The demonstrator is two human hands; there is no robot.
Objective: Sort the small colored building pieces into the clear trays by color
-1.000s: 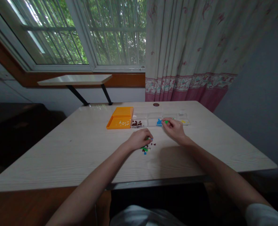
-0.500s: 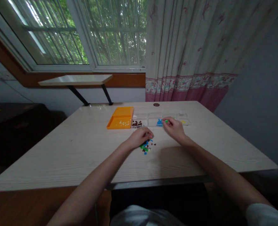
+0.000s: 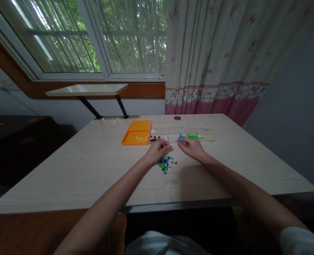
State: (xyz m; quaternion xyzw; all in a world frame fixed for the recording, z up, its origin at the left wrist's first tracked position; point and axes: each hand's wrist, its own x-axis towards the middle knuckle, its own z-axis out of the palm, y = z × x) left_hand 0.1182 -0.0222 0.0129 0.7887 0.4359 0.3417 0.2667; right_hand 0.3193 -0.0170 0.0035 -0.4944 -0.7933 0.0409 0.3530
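A small pile of mixed blue, green and brown pieces point(image 3: 164, 163) lies on the table. Just above it, in front of the brown pieces point(image 3: 155, 138), is my left hand point(image 3: 159, 149), its fingers pinched together; whatever they hold is too small to name. My right hand point(image 3: 191, 147) is closed too, fingertips by the blue pieces point(image 3: 181, 136) at the front of the clear compartment tray point(image 3: 173, 137); its contents cannot be made out. Green pieces point(image 3: 193, 136) and yellow pieces point(image 3: 208, 137) sit in compartments further right. White pieces point(image 3: 141, 139) lie in the open orange case point(image 3: 138, 126).
The pale wooden table point(image 3: 93, 177) has a round brown grommet point(image 3: 177, 118) near its back edge. At the back left, a raised shelf point(image 3: 88, 90) stands on black supports. A patterned curtain point(image 3: 212, 63) hangs behind the table.
My left hand has risen from the pile toward the tray, uncovering more of the pieces. My right hand has moved left and slightly nearer, from the green pieces to the front of the blue ones.
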